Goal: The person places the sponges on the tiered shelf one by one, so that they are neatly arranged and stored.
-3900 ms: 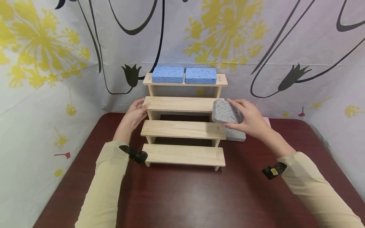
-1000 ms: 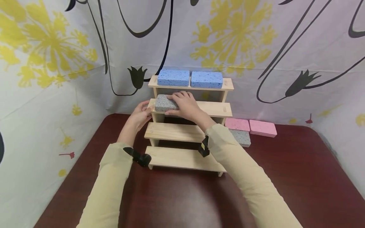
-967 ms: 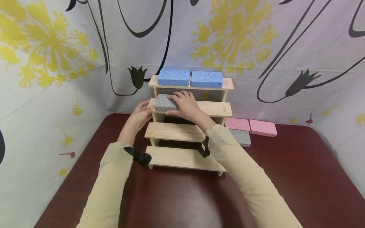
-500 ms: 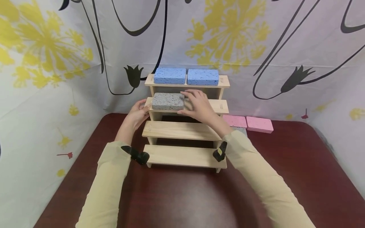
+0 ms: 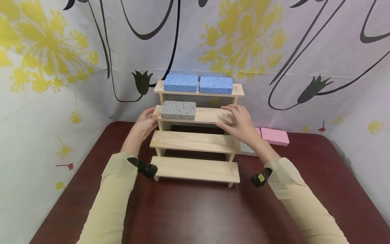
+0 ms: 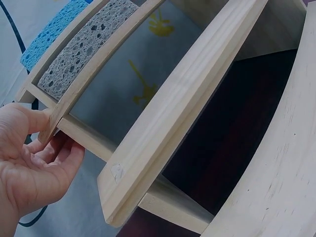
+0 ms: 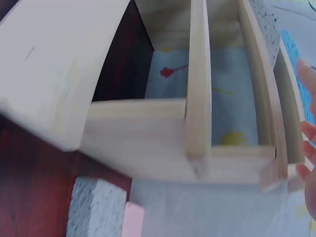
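Observation:
A stepped wooden shelf [image 5: 195, 169] stands on the table. My left hand [image 5: 144, 125] grips the left end of its second tier from the top, thumb above and fingers curled beneath, as the left wrist view [image 6: 44, 148] shows. On that tier's left half lies a grey sponge [image 5: 178, 110], flat and untouched. My right hand [image 5: 240, 123] is at the tier's right end with fingers spread and nothing between them. Side by side on the top tier sit two blue sponges, the left one [image 5: 180, 83] and the right one [image 5: 216, 84].
Right of the shelf, on the dark red table [image 5: 189, 210], lie a pink sponge [image 5: 275, 136], another pink one partly behind my right hand, and a grey sponge [image 7: 94, 207]. A patterned white cloth [image 5: 182, 44] hangs behind and at both sides.
My right hand carried the grey sponge from the right to the left of the second tier, let it go there, and moved back right. The left hand kept its grip.

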### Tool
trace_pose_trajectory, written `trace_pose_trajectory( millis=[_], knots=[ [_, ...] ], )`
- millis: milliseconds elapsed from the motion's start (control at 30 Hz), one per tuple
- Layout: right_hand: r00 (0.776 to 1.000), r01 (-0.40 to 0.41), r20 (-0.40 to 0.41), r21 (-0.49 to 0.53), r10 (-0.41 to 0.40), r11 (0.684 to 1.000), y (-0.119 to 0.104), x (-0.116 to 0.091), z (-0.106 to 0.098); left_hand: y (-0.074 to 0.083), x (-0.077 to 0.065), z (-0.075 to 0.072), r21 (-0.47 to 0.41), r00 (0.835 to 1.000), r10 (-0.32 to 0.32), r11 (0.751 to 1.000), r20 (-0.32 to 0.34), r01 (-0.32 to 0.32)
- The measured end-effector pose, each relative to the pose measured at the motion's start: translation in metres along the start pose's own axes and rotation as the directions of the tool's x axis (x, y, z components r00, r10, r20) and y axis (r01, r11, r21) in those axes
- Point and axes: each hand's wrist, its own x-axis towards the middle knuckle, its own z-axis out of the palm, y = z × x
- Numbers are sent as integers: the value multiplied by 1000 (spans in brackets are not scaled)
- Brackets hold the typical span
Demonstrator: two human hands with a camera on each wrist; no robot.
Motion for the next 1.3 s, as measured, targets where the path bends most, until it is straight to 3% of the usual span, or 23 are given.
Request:
trace_pose_trajectory(
  millis=[267, 367, 567, 733, 1000, 1300],
  knots=[
    [991, -64, -112, 126, 79, 990, 34, -24, -9, -1, -2, 0, -17, 1000, 1, 1000, -10, -1],
    [983, -124, -115, 139, 140, 983, 52, -38, -8, 0, -2, 1, -15, 1000, 8, 1000, -11, -9],
    [964, -264, -7, 55, 265, 963, 90, -69, -1, 0, -2, -1, -27, 1000, 14, 1000, -17, -15],
    [926, -349, 131, -49, 353, 936, 109, -94, 9, 0, -1, 0, -27, 1000, 5, 1000, -17, -6],
    [899, -199, 330, -275, 287, 940, 116, -115, 20, 0, -1, 1, -10, 1000, 1, 1000, -23, -1],
    [863, -206, 350, -416, 365, 886, 114, -115, 22, 0, 0, 0, 9, 1000, -3, 1000, -13, 3]
  ],
)
